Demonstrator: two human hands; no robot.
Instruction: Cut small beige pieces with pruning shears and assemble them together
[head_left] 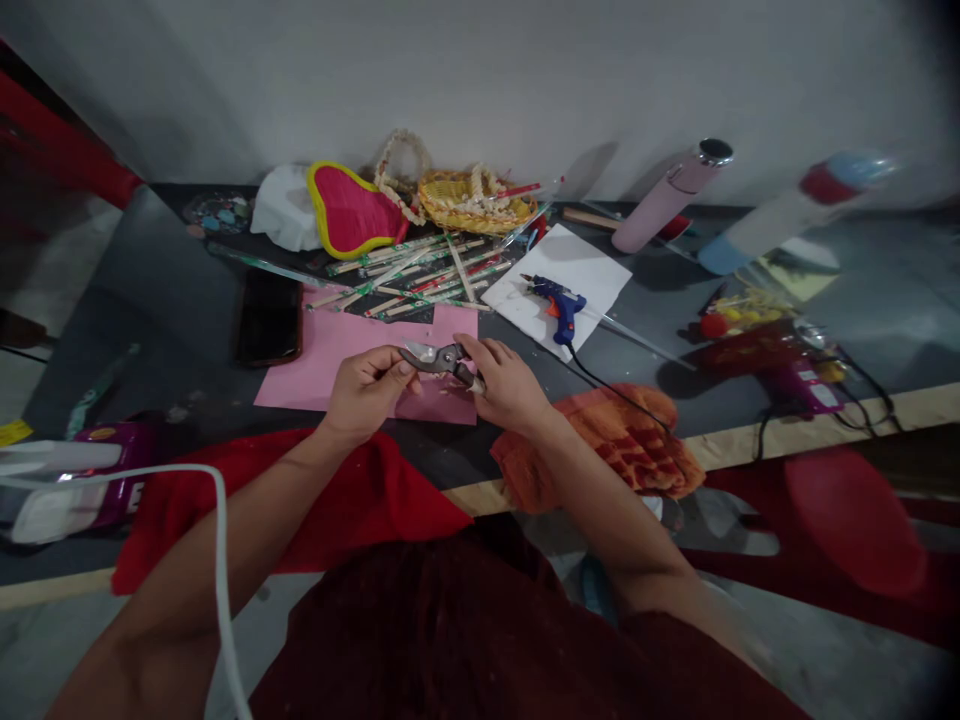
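Note:
Over pink paper [322, 345] on the dark table, my right hand [506, 380] is wrapped round the handles of metal pruning shears [448, 357], whose blades point left. My left hand [369, 390] is closed in a pinch at the blade end; what lies between its fingertips is too small to make out. Behind the hands lies a loose pile of wooden sticks in printed wrappers [420, 275]. A blue glue gun [561, 308] rests on a white sheet [596, 270] to the right of the pile.
A phone [270, 318] lies left of the paper. Behind are a red heart shape with yellow edge [352, 212] and a wicker basket [450, 215]. An orange cloth [622, 440] and red cloth [300, 500] lie in front. A pink bottle [664, 200] stands at the back right.

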